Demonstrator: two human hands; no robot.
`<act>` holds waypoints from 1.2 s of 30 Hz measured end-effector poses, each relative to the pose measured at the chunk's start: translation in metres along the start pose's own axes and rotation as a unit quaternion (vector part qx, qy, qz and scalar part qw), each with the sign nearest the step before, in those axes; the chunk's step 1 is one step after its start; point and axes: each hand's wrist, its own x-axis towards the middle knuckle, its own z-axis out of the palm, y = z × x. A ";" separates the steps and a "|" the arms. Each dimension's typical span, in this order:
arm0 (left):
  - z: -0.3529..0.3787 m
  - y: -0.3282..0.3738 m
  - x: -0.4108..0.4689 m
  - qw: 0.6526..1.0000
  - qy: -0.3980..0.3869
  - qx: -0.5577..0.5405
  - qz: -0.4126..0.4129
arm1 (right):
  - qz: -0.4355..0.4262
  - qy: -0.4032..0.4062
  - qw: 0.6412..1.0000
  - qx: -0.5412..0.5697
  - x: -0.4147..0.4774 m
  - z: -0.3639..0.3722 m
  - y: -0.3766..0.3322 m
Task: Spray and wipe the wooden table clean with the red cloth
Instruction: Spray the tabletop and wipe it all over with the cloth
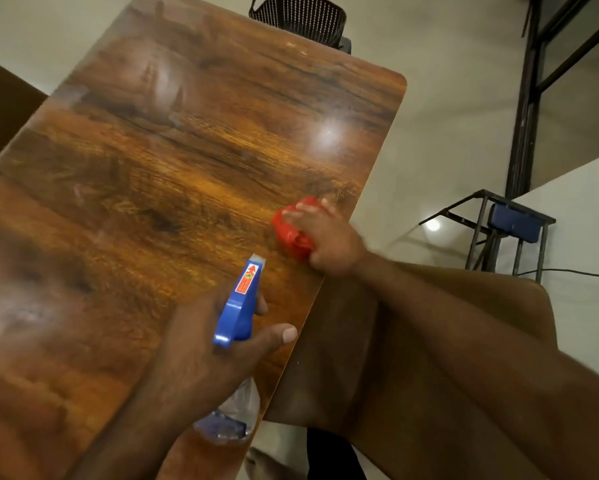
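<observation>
The wooden table (173, 174) fills the left and middle of the view, glossy with faint wet smears. My left hand (201, 355) grips a spray bottle (239, 303) with a blue trigger head, its nozzle pointing up across the tabletop; the clear bottle body shows below my palm. My right hand (329, 240) holds a bunched red cloth (293, 226) down on the table close to its right edge, fingers curled over it.
A black mesh chair (301, 15) stands at the table's far end. A brown seat (405, 341) sits under my right arm beside the table edge. A black metal frame stand with a blue box (513, 223) is at the right, a cable trailing from it.
</observation>
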 end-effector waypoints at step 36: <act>0.021 -0.141 -0.278 0.994 0.085 -0.034 -0.054 | -0.066 0.032 0.997 0.013 -0.235 0.182 -0.219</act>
